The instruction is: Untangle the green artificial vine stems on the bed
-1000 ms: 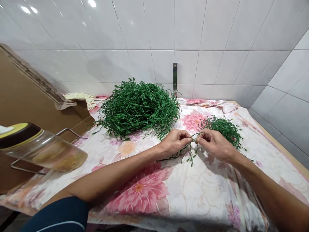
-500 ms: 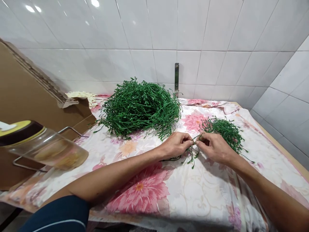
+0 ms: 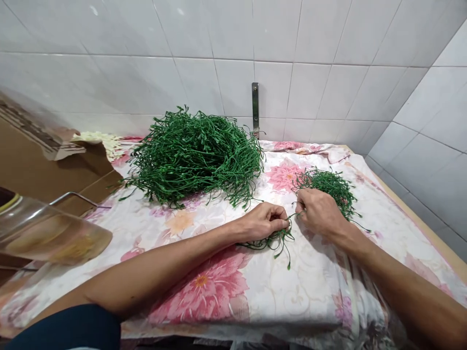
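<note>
My left hand [image 3: 264,221] pinches a few thin green artificial stems [image 3: 280,243], whose budded tips hang below the fingers onto the cloth. Close by on the right, my right hand [image 3: 317,209] has its fingers curled together around the end of a green strand at their tips; the grip itself is partly hidden. Just behind it lies a small bundle of green stems [image 3: 333,189]. A far larger heap of the same green stems [image 3: 197,155] rests farther back, left of the middle.
A floral cloth [image 3: 310,287] covers the table. At the left are a clear lidded container [image 3: 62,233] with yellowish contents, a cardboard box [image 3: 47,150], a bent metal wire [image 3: 76,197] and pale cream pieces [image 3: 104,143]. A metal bracket [image 3: 255,109] is fixed to the tiled wall behind.
The view has shifted a little. My hands, whose fingertips nearly met before, are now slightly farther apart, and the right hand has turned more palm-down. The left hand keeps its stems.
</note>
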Motion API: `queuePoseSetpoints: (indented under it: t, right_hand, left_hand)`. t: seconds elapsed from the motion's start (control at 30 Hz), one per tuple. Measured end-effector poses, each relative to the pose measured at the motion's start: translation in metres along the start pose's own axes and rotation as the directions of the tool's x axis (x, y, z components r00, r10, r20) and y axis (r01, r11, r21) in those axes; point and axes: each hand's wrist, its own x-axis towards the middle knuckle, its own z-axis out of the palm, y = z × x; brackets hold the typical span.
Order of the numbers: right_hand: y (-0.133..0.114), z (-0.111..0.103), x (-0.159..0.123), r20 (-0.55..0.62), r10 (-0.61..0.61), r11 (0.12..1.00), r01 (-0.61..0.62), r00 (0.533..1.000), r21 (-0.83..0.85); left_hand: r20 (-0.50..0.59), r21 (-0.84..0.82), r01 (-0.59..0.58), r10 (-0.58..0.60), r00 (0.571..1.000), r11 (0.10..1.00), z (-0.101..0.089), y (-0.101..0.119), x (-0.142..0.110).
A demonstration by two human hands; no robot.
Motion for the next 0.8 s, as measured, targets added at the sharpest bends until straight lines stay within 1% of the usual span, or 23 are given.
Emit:
queuePoseSetpoints:
  t: [0.07, 0.13, 0.2, 0.27, 0.33, 0.4, 0.47, 0.53, 0.57, 0.6, 0.63, 0.67, 0.7, 0.73, 0.77, 0.8]
  right_hand:
    - [0.005, -0.003, 0.000, -0.069, 0.011, 0.999, -0.009, 0.998, 0.041]
    - [0.012, -0.010, -0.001, -0.168, 0.031, 0.992, -0.010, 0.985, 0.122]
    - [0.021, -0.019, 0.000, -0.301, 0.085, 0.983, -0.031, 0.950, 0.181]
    - [0.033, -0.027, 0.001, -0.419, 0.151, 0.977, -0.071, 0.896, 0.201]
    - [0.043, -0.034, 0.002, -0.472, 0.176, 0.980, -0.111, 0.864, 0.163]
    - [0.047, -0.038, 0.002, -0.501, 0.148, 0.989, -0.115, 0.852, 0.096]
    - [0.042, -0.040, 0.000, -0.542, 0.093, 0.995, -0.069, 0.835, 0.065]
    - [0.029, -0.040, -0.003, -0.575, 0.069, 0.993, -0.003, 0.816, 0.115]
    - [0.022, -0.038, -0.006, -0.571, 0.086, 0.985, 0.018, 0.816, 0.174]
    - [0.015, -0.036, -0.007, -0.514, 0.117, 0.967, 0.021, 0.850, 0.255]
    - [0.009, -0.033, -0.009, -0.429, 0.141, 0.939, 0.017, 0.892, 0.344]
    - [0.005, -0.029, -0.010, -0.307, 0.150, 0.906, -0.007, 0.940, 0.423]
    - [0.001, -0.026, -0.010, -0.189, 0.151, 0.879, -0.045, 0.970, 0.474]
    - [-0.001, -0.022, -0.010, -0.080, 0.142, 0.856, -0.082, 0.987, 0.511]
    - [-0.002, -0.019, -0.009, 0.009, 0.129, 0.837, -0.114, 0.992, 0.536]
    - [-0.003, -0.017, -0.008, 0.074, 0.117, 0.820, -0.138, 0.990, 0.555]
  left_hand:
    - [-0.073, -0.059, 0.014, -0.018, 0.997, 0.998, 0.000, -0.002, 0.000]
    - [-0.127, -0.105, 0.027, -0.040, 0.991, 0.994, -0.002, -0.002, 0.001]
    - [-0.136, -0.156, 0.051, -0.072, 0.988, 0.986, -0.005, -0.002, 0.003]
    - [-0.137, -0.227, 0.075, -0.108, 0.985, 0.971, -0.007, -0.001, 0.003]
    - [-0.137, -0.284, 0.081, -0.125, 0.983, 0.955, -0.008, -0.001, 0.003]
    - [-0.128, -0.309, 0.072, -0.117, 0.985, 0.948, -0.007, -0.001, 0.003]
    - [-0.123, -0.314, 0.058, -0.101, 0.987, 0.948, -0.006, -0.003, 0.003]
    - [-0.131, -0.307, 0.045, -0.089, 0.987, 0.951, -0.006, -0.004, 0.002]
    - [-0.140, -0.301, 0.041, -0.087, 0.986, 0.953, -0.006, -0.005, 0.002]
    - [-0.150, -0.296, 0.039, -0.086, 0.985, 0.955, -0.005, -0.005, 0.002]
    - [-0.160, -0.293, 0.036, -0.086, 0.983, 0.955, -0.005, -0.004, 0.002]
    - [-0.170, -0.296, 0.033, -0.086, 0.982, 0.955, -0.005, -0.003, 0.002]
    - [-0.179, -0.302, 0.028, -0.085, 0.980, 0.953, -0.004, -0.002, 0.001]
    - [-0.189, -0.311, 0.022, -0.085, 0.978, 0.950, -0.003, -0.001, 0.001]
    - [-0.197, -0.317, 0.018, -0.084, 0.977, 0.948, -0.003, 0.000, 0.001]
    - [-0.205, -0.321, 0.013, -0.083, 0.975, 0.947, -0.002, 0.001, 0.001]
